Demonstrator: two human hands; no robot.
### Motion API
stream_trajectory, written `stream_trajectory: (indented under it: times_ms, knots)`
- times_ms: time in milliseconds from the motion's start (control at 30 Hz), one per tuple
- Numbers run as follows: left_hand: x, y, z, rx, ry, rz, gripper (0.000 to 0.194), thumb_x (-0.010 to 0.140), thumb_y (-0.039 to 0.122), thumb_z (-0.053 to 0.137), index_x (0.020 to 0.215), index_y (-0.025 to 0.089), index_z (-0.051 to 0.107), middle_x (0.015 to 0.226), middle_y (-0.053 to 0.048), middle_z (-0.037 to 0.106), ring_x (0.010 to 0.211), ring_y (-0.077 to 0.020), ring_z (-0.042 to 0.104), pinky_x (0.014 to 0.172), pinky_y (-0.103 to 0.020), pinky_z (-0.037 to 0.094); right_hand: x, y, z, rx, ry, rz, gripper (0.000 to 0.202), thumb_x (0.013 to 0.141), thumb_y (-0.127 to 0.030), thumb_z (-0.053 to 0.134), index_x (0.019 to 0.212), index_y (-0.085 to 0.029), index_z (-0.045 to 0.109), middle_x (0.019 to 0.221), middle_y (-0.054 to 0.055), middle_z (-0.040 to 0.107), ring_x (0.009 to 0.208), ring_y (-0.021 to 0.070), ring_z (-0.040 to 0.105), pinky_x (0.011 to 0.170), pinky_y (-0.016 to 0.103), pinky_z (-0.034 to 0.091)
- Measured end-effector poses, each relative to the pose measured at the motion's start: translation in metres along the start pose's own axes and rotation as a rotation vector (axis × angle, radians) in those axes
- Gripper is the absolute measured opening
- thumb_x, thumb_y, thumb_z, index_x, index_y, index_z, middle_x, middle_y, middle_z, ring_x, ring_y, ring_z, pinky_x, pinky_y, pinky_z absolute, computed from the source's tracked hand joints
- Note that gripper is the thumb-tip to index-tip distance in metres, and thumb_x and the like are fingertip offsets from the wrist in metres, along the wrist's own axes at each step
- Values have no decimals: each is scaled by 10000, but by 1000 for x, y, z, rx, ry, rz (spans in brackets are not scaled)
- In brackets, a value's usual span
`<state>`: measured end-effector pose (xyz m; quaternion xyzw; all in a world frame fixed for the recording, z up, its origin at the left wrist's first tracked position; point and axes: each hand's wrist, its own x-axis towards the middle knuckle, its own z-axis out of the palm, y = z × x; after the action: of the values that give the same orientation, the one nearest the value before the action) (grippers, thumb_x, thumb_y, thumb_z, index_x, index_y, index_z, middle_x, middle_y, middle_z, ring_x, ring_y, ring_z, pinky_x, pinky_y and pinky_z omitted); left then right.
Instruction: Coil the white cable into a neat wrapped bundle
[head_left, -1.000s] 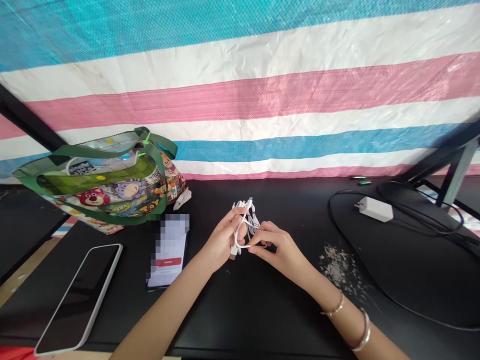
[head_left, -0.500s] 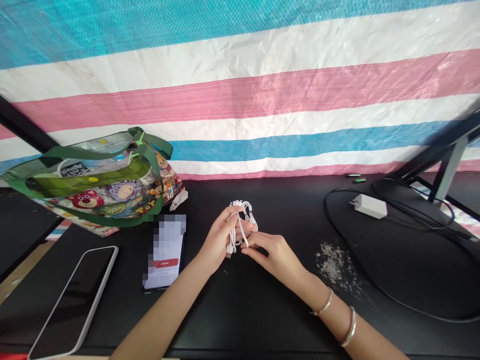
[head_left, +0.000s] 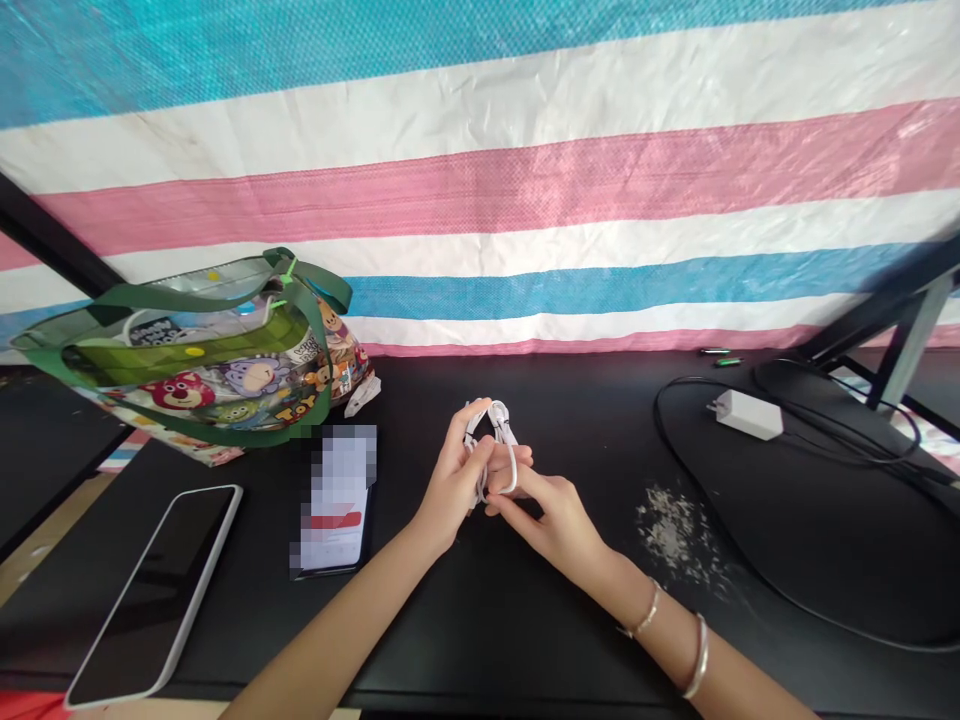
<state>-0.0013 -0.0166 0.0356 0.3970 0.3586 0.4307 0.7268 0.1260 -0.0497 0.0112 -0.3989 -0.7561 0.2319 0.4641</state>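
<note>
A coiled white charging cable (head_left: 504,425) is held above the middle of the black table (head_left: 435,640). My left hand (head_left: 454,480) is closed around the left side of the coil, thumb across the strands. On the right, my right hand (head_left: 544,505) pinches a loop of the same cable between thumb and fingers. Dark ties show on the coil near its top. Fingers cover the lower part of the bundle.
Left of the hands lie a lit phone (head_left: 337,500) and a white-edged phone with a dark screen (head_left: 157,600). Behind them stands a cartoon-print bag (head_left: 247,380). To the right are pale crumbs (head_left: 675,530), a white power adapter (head_left: 748,414) and a black cord (head_left: 720,530).
Both hands have shifted slightly right with the cable. The coil has turned, and the loop at my right hand now bends round its fingers more.
</note>
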Motion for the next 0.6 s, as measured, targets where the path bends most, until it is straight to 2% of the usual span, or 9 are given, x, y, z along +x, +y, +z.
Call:
stream_trajectory:
  times_ms: [100,267,400,600]
  knots:
    - [0,0,0,15,-6,-3,653,722,478,692,1252,230,402,662,-11,673,700,-236,692,473,-224,462,0,-1,0,-29,18,-71,168,875,-130,471,737,-214,515,600,-16,664,510,113,643,514,181,500]
    - [0,2,1,33,10,10,590,722,460,693,1184,232,405,610,22,636,602,-201,673,471,-223,472,-1,-2,1,-138,57,-152,205,845,-81,443,697,-214,492,558,-14,627,472,108,584,480,180,464]
    - [0,2,1,54,-9,6,594,727,476,681,1191,228,405,562,41,604,461,-154,589,377,-195,383,0,-3,-1,-119,15,-106,198,843,-83,440,706,-214,494,555,-14,634,467,108,584,490,185,470]
    - [0,1,0,124,-20,34,568,787,454,628,1258,214,420,574,52,580,404,-97,491,377,-190,373,2,-5,-4,83,-19,-3,149,859,-110,474,780,-197,566,593,-19,649,498,100,644,550,180,532]
